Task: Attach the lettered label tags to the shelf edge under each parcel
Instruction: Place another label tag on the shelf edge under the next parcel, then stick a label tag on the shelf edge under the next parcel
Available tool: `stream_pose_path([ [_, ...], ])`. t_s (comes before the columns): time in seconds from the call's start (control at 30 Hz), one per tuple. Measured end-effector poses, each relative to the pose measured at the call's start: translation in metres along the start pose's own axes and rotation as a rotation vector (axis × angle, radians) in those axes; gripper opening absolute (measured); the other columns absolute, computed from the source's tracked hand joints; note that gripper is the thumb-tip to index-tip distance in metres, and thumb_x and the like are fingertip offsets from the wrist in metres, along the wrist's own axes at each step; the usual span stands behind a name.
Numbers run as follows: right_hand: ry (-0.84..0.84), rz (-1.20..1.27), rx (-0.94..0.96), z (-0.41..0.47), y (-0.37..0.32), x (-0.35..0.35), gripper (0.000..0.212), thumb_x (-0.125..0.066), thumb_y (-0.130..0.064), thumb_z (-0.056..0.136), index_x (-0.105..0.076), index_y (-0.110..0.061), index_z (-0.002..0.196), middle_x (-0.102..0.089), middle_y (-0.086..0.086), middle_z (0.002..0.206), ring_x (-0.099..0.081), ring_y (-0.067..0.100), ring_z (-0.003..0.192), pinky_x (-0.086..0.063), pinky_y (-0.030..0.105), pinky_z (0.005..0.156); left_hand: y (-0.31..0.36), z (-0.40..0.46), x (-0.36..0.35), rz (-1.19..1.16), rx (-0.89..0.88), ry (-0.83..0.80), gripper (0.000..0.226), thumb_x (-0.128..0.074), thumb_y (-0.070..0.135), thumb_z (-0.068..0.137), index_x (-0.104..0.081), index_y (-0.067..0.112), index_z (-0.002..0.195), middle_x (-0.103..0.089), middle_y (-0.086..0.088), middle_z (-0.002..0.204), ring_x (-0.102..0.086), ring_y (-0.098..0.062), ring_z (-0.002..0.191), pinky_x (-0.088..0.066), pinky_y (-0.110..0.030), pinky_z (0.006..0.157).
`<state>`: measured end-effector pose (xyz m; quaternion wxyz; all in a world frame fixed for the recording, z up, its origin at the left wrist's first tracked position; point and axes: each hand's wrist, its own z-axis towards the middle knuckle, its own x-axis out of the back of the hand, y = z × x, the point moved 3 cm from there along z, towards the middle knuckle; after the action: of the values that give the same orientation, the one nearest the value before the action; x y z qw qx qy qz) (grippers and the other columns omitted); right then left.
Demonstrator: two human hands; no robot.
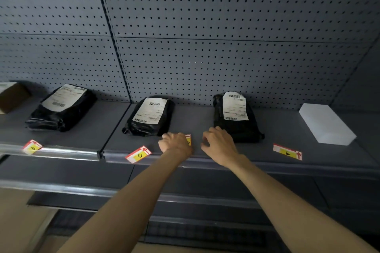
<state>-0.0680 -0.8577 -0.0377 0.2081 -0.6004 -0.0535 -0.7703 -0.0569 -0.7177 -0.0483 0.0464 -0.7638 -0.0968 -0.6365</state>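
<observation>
We are covering most of a red-and-yellow paper label tag [188,139] with our left hand [174,142], fingers curled on it, its letter hidden, its long axis seeming to run away from the grey metal shelf edge [205,161]. Our right hand [219,145] is hovering just right of that tag, fingers loosely bent and empty. Left of it along the edge, the C tag [138,154] is lying tilted, its arrow pointing toward the black plastic parcel [149,117] behind.

I have both bare forearms stretched forward and up, nearly parallel. My left hand [176,143] is knuckles-up, fingers curled under in a loose fist. My right hand [219,144] sits just beside it, apart, palm down, fingers bent and thumb tucked toward the left.
</observation>
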Motion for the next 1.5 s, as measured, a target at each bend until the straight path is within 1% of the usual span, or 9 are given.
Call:
stream_pose_path([
  [0.23, -0.002, 0.05, 0.017, 0.001, 0.008, -0.008, 0.02, -0.057, -0.027, 0.091, -0.065, -0.01, 0.096, -0.064, 0.008, 0.1, -0.055, 0.025, 0.095, -0.047, 0.036, 0.078, 0.003, 0.003, -0.004, -0.167, 0.081, -0.047, 0.06, -0.063, 0.03, 0.089, -0.038, 0.009, 0.14, -0.042, -0.016, 0.143, -0.038, -0.031, 0.133, -0.04, -0.041, 0.103],
  [0.33, 0.004, 0.086, 0.001, 0.001, 0.011, -0.008, 0.017, -0.058, -0.027, 0.091, -0.064, -0.011, 0.095, -0.063, 0.008, 0.099, -0.057, 0.024, 0.093, -0.047, 0.034, 0.075, 0.002, 0.005, 0.0, -0.248, 0.083, -0.015, 0.057, -0.064, 0.024, 0.088, -0.04, 0.006, 0.137, -0.05, -0.015, 0.138, -0.044, -0.03, 0.13, -0.038, -0.041, 0.105],
  [0.47, -0.017, 0.174, -0.062, 0.0, 0.019, -0.002, 0.021, -0.059, -0.028, 0.092, -0.059, -0.013, 0.106, -0.059, 0.005, 0.105, -0.061, 0.023, 0.087, -0.049, 0.032, 0.069, -0.003, 0.0, 0.007, -0.375, -0.039, 0.072, 0.033, -0.06, 0.026, 0.089, -0.058, 0.011, 0.118, -0.066, -0.013, 0.117, -0.06, -0.033, 0.112, -0.043, -0.039, 0.098],
  [0.6, -0.015, 0.349, -0.133, -0.008, 0.029, 0.013, 0.033, -0.061, -0.027, 0.091, -0.05, -0.016, 0.12, -0.054, 0.001, 0.113, -0.062, 0.019, 0.09, -0.053, 0.036, 0.075, -0.004, -0.012, 0.021, -0.544, -0.232, 0.085, 0.008, -0.066, 0.019, 0.085, -0.071, 0.021, 0.09, -0.07, -0.002, 0.091, -0.067, -0.024, 0.089, -0.054, -0.033, 0.077],
  [0.8, 0.032, 0.53, -0.257, -0.044, 0.049, 0.04, 0.004, -0.066, -0.014, 0.088, -0.067, -0.013, 0.091, -0.06, -0.002, 0.083, -0.055, 0.004, 0.064, -0.044, 0.026, 0.063, 0.024, -0.04, 0.027, -0.582, -0.471, 0.039, 0.007, -0.07, 0.017, 0.081, -0.07, 0.024, 0.08, -0.064, 0.005, 0.076, -0.061, -0.017, 0.076, -0.051, -0.031, 0.071],
  [0.93, 0.076, 0.575, -0.281, -0.079, 0.065, 0.06, 0.005, -0.066, -0.011, 0.088, -0.07, -0.012, 0.091, -0.063, -0.01, 0.074, -0.057, -0.005, 0.057, -0.042, 0.011, 0.054, 0.054, -0.061, 0.019, -0.571, -0.559, 0.034, 0.008, -0.07, 0.019, 0.084, -0.072, 0.019, 0.091, -0.067, 0.0, 0.086, -0.063, -0.019, 0.081, -0.051, -0.031, 0.071],
  [1.07, 0.081, 0.565, -0.335, -0.103, 0.088, 0.069, 0.008, -0.064, -0.008, 0.09, -0.07, -0.007, 0.094, -0.065, 0.0, 0.073, -0.057, 0.009, 0.051, -0.048, 0.021, 0.053, 0.078, -0.078, 0.007, -0.533, -0.577, 0.051, 0.022, -0.066, 0.018, 0.084, -0.069, 0.016, 0.106, -0.07, -0.008, 0.102, -0.066, -0.026, 0.092, -0.056, -0.039, 0.081],
  [1.13, 0.08, 0.544, -0.347, -0.11, 0.099, 0.069, 0.01, -0.062, -0.008, 0.091, -0.07, -0.008, 0.097, -0.063, -0.002, 0.072, -0.06, 0.012, 0.053, -0.048, 0.018, 0.053, 0.084, -0.082, -0.002, -0.474, -0.564, 0.064, 0.024, -0.062, 0.019, 0.086, -0.067, 0.016, 0.11, -0.071, -0.01, 0.106, -0.066, -0.03, 0.097, -0.055, -0.042, 0.084],
  [1.5, 0.105, 0.529, -0.332, -0.122, 0.118, 0.043, 0.011, -0.061, -0.009, 0.091, -0.067, -0.007, 0.101, -0.064, 0.005, 0.092, -0.061, 0.003, 0.062, -0.047, 0.014, 0.054, 0.088, -0.092, -0.048, -0.197, -0.588, 0.256, 0.034, -0.051, 0.019, 0.093, -0.061, 0.019, 0.125, -0.059, -0.002, 0.128, -0.053, -0.022, 0.119, -0.043, -0.037, 0.098],
])
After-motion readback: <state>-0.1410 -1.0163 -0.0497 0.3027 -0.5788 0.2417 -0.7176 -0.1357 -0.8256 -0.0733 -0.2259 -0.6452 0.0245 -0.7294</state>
